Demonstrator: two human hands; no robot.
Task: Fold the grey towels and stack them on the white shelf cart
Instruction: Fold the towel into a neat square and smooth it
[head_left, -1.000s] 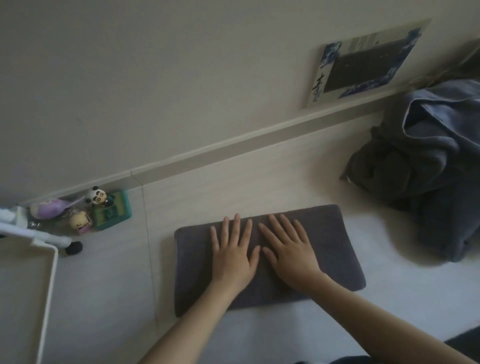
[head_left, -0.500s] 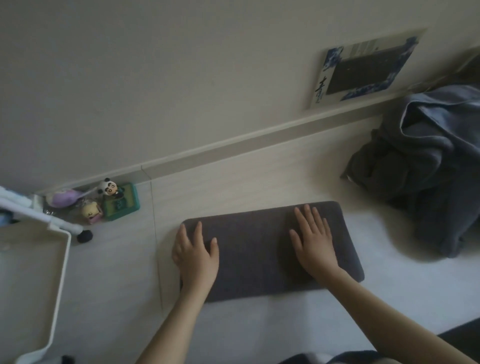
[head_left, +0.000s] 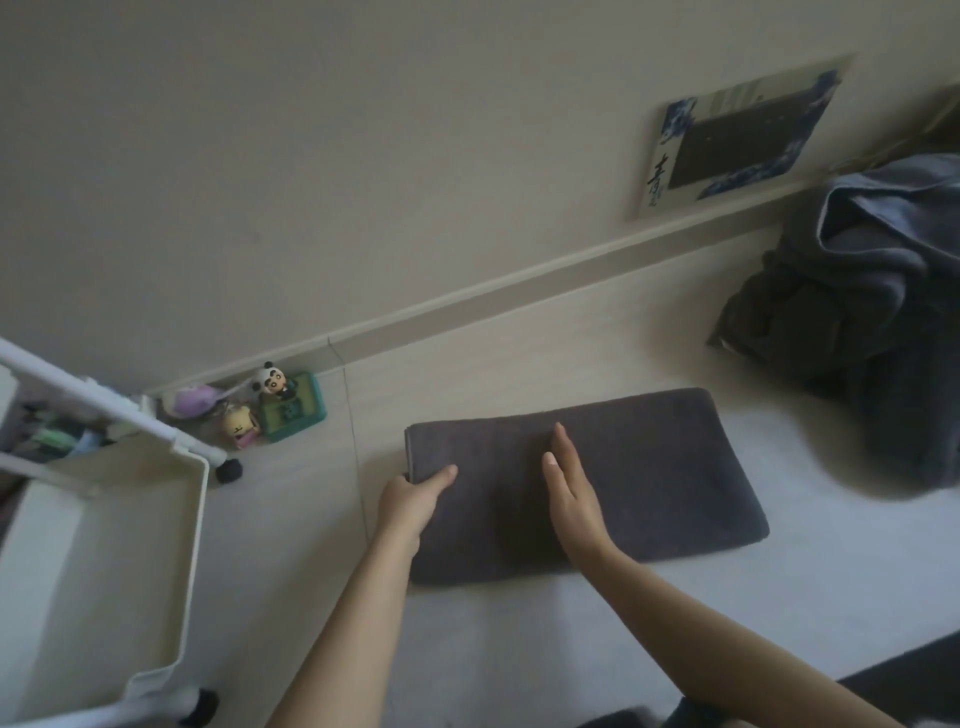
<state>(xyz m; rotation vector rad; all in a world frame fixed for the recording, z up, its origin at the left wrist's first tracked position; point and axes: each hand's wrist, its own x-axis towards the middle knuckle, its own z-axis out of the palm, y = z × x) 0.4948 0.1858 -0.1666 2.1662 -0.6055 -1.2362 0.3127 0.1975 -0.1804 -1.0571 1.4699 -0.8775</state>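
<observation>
Gripping the folded towel (head_left: 623, 483) at its left end, the left hand (head_left: 410, 501) curls its fingers under that edge, thumb on top. The right hand (head_left: 569, 488) stands edge-down across the towel's middle, fingers straight and together. The cart (head_left: 192, 545) stands left of the towel; a towel pile (head_left: 883, 312) lies right of it.

Head view. A dark grey folded terry towel (head_left: 623, 478) lies flat on the pale floor (head_left: 519, 649). The left hand (head_left: 410, 501) grips its left edge, thumb on top; the right hand (head_left: 569, 493) stands edge-on with straight fingers across the towel's middle. Left — a white plastic shelf cart (head_left: 171, 545); right — a heap of unfolded blue-grey towels (head_left: 883, 312). Small toy figures (head_left: 260, 410) sit against the beige wall (head_left: 311, 156).
</observation>
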